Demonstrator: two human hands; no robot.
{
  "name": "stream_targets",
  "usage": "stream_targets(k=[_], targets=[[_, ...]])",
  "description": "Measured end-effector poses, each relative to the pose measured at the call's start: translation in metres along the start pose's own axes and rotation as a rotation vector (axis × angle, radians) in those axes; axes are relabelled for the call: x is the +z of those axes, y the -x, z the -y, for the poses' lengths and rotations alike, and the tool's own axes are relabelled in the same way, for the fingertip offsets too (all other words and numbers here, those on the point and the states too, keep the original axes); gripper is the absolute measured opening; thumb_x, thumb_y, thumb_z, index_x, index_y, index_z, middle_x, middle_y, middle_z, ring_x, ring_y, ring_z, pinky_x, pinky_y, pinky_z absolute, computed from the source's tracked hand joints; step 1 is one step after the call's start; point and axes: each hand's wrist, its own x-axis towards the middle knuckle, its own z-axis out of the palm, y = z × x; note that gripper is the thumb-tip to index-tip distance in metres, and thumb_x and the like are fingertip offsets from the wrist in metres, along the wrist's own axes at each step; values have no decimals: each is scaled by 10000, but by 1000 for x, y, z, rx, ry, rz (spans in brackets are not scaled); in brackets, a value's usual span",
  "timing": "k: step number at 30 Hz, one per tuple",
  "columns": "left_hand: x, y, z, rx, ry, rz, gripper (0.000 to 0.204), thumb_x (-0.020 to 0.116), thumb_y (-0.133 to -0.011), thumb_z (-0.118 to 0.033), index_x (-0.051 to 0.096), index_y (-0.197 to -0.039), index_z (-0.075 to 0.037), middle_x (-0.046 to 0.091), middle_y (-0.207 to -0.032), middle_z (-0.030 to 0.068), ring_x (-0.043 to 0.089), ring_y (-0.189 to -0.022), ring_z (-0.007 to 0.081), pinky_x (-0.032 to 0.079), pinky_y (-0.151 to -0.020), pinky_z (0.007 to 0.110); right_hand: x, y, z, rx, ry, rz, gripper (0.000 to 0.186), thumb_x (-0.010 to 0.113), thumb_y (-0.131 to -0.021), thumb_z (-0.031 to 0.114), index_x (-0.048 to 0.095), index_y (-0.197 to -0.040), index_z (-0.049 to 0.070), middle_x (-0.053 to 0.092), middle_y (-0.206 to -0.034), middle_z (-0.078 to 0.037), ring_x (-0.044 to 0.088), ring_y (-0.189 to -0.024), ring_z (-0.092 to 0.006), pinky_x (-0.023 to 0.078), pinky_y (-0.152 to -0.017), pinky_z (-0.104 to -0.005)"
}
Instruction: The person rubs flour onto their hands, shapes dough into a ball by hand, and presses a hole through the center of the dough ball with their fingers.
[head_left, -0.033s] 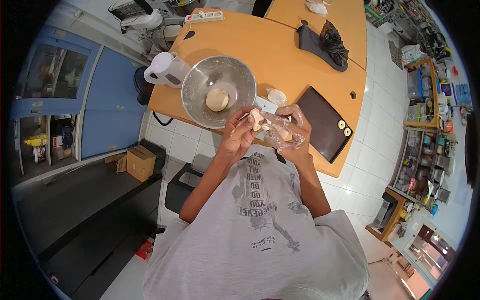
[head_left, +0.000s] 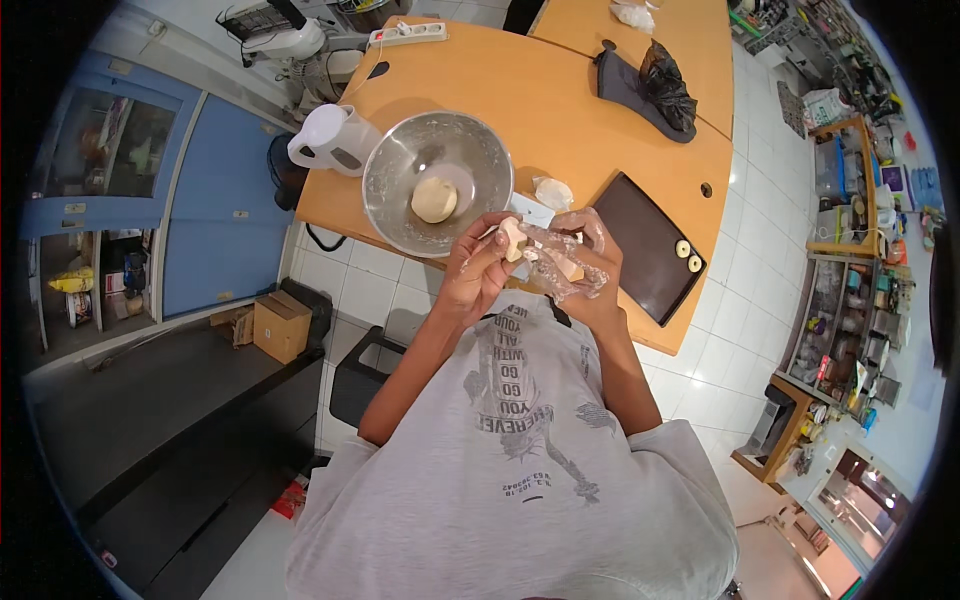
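**Small dough piece point(head_left: 515, 240) stays in the left hand point(head_left: 474, 275), with no visible shift**

Nothing has visibly moved since the picture just before, so the handling of the dough appears to be at the same point. The person's left hand pinches the small dough piece between thumb and fingers, in front of the chest and just beside the near right rim of the steel mixing bowl point(head_left: 378, 215). The right hand point(head_left: 578, 262), coated in something pale, is curled with its fingertips close to the piece; whether it also grips anything cannot be told. A larger dough ball point(head_left: 434, 200) lies inside the bowl, and two dough rings point(head_left: 683, 247) sit unchanged at the right edge of the dark baking tray point(head_left: 640, 240).
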Motion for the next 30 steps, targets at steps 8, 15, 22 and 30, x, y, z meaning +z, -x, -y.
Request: stream_targets(k=[8, 15, 22, 30], targets=[[-2, -3, 2, -11, -38, -41, 286, 634, -1016, -43, 569, -1294, -18, 655, -1269, 96, 647, -1180, 185, 540, -1072, 365, 1, 5, -6, -51, 60, 0, 361, 825, -712, -13, 790, -1068, 40, 636, -986, -114, 639, -900, -280, 528, -775, -370], [0, -2, 3, 8, -12, -30, 284, 634, -1011, -30, 569, -1287, -16, 650, -1259, 93, 649, -1171, 193, 540, -1072, 368, 2, -3, 3, 19, 20, -56, 311, 830, -743, -16, 787, -1046, 42, 639, -957, -109, 647, -887, -264, 522, -788, -356], [-5, -3, 7, 28, -25, -21, 323, 651, -1009, -62, 555, -1313, -12, 646, -1265, 97, 637, -1192, 199, 541, -1067, 372, 3, -1, 0, -1, 22, -43, 304, 831, -744, -15, 780, -1040, 32, 640, -952, -105, 649, -884, -262, 524, -784, -354], [0, -1, 5, -7, -23, -47, 258, 616, -1016, -19, 574, -1271, -20, 646, -1259, 97, 633, -1189, 187, 532, -1071, 371, 3, -5, 7, 55, 0, -32, 316, 822, -736, -9, 753, -1044, 12, 646, -987, -113, 652, -916, -282, 526, -804, -366]])
